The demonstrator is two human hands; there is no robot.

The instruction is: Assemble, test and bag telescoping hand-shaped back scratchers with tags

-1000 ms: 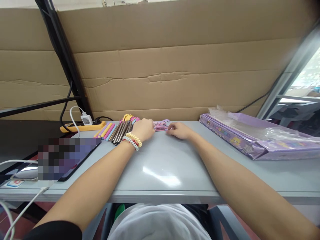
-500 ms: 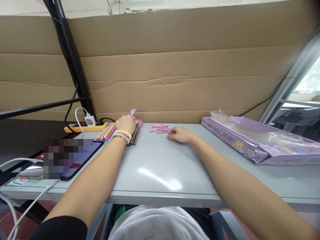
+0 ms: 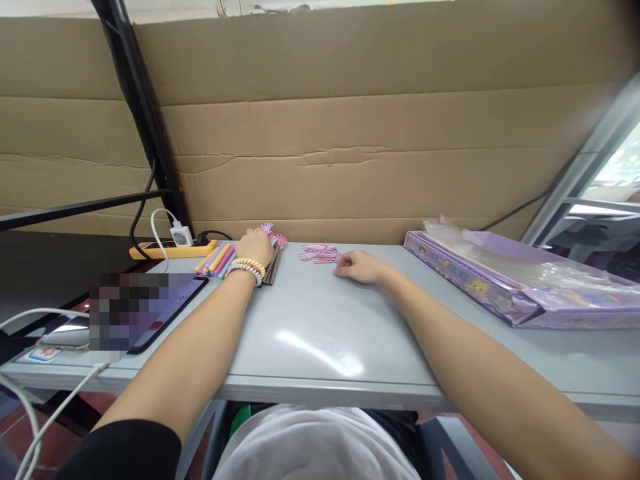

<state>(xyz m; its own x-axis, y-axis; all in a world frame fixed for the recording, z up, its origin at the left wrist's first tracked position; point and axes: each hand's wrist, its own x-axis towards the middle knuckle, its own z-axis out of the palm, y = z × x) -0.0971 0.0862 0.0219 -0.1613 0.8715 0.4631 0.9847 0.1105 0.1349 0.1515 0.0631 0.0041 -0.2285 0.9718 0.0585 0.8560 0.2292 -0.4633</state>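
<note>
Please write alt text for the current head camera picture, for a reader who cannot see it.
A person's left hand partly covers a bundle of brown sticks with colourful tops on a grey table, while the right hand is beside small pink pieces. Pastel sticks and a partly pixelated device lie to the left, a purple box to the right.

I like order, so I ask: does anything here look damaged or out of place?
The clear plastic on the purple box is crumpled, poking above its rim instead of lying flat; the cardboard behind the desk is wrinkled.
</note>
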